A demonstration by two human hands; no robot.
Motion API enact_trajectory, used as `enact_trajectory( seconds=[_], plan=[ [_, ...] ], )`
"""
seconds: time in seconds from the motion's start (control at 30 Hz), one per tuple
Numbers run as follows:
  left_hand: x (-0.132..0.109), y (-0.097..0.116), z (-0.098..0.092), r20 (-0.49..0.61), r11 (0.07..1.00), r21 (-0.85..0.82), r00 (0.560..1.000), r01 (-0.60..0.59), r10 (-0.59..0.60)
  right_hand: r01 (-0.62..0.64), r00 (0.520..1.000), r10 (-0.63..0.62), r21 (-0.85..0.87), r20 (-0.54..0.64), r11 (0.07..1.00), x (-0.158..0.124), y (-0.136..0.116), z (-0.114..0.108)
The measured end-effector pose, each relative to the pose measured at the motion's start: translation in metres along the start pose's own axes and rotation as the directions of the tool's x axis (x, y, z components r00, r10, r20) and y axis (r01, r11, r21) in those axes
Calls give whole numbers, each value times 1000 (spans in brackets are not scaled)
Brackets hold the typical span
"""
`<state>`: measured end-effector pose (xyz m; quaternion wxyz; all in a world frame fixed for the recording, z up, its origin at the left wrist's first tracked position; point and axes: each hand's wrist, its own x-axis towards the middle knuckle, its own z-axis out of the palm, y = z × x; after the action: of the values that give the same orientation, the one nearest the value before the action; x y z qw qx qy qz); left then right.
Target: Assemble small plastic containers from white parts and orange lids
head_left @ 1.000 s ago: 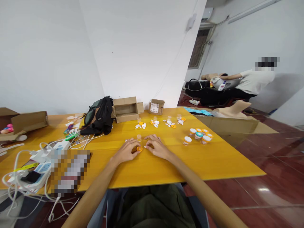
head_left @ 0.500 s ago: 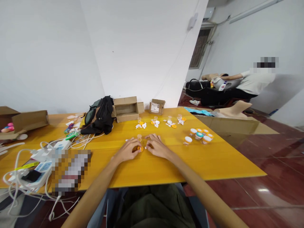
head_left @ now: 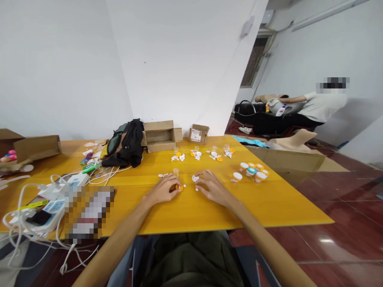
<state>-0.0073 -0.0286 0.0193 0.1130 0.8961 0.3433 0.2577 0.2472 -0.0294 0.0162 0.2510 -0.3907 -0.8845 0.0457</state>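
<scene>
My left hand (head_left: 164, 189) is closed, thumb and fingers pinching an orange cap (head_left: 179, 187) at the tabletop. My right hand (head_left: 212, 186) hovers over the table with curved fingers and thumb apart. Just left of its fingertips is a white disc (head_left: 195, 179) with dark marks; whether they touch it I cannot tell. Below that disc lies a small white piece (head_left: 196, 189), and another white piece (head_left: 184, 185) sits between the hands. Behind my left hand stands a clear cup (head_left: 176, 172), with several small white parts (head_left: 162, 175) to its left.
Groups of clear cups, orange rings (head_left: 220, 158) and white parts line the back. Several capped jars (head_left: 237, 177) stand at right. Cardboard boxes (head_left: 160, 137), a black bag (head_left: 130, 145), a power strip (head_left: 56, 209) with cables and a phone (head_left: 92, 213) occupy the left. A person (head_left: 323, 103) sits beyond.
My right hand has moved right, away from the orange cap, uncovering the white disc and the small white piece between the hands. My left hand stays at the cap.
</scene>
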Motion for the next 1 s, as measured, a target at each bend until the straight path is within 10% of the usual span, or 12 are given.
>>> enact_trajectory(
  seconds=[0.33, 1.0],
  plan=[
    [2, 5, 4, -29, 999, -13, 999, -34, 34, 168, 981, -177, -105, -81, 980, -8, -1, 11],
    [0, 3, 8, 2, 998, -55, 999, -35, 35, 95, 990, -86, 76, -111, 993, -8, -2, 17]
  ],
)
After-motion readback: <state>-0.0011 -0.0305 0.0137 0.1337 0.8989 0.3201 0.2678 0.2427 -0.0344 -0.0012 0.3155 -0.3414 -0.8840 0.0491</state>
